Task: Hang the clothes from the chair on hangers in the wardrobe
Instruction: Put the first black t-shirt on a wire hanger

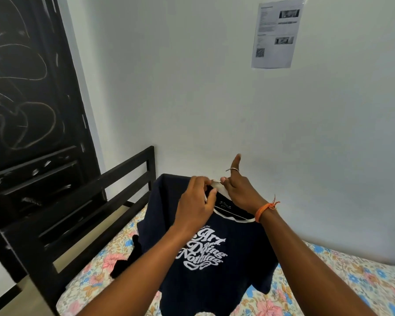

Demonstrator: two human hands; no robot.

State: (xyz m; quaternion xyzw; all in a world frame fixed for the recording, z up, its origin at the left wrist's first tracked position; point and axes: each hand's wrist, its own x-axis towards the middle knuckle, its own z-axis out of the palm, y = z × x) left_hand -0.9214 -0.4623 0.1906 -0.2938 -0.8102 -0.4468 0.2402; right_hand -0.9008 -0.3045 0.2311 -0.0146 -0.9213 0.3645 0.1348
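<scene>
A navy T-shirt (217, 270) with white lettering and a white-edged collar hangs in front of me over the bed, on a white hanger (221, 187) whose metal hook (232, 169) loops around a finger of my right hand. My left hand (197, 205) pinches the collar and hanger near the neck. My right hand (241, 190) holds the hanger's top, its index finger pointing up; an orange thread band sits on that wrist. Most of the hanger is hidden inside the shirt.
A bed with a floral sheet (342, 277) lies below, with a black slatted bed frame (96, 201) at the left. A dark garment (128, 258) lies on the sheet by the frame. A black door (27, 99) stands at the left. A printed paper (276, 33) hangs on the white wall.
</scene>
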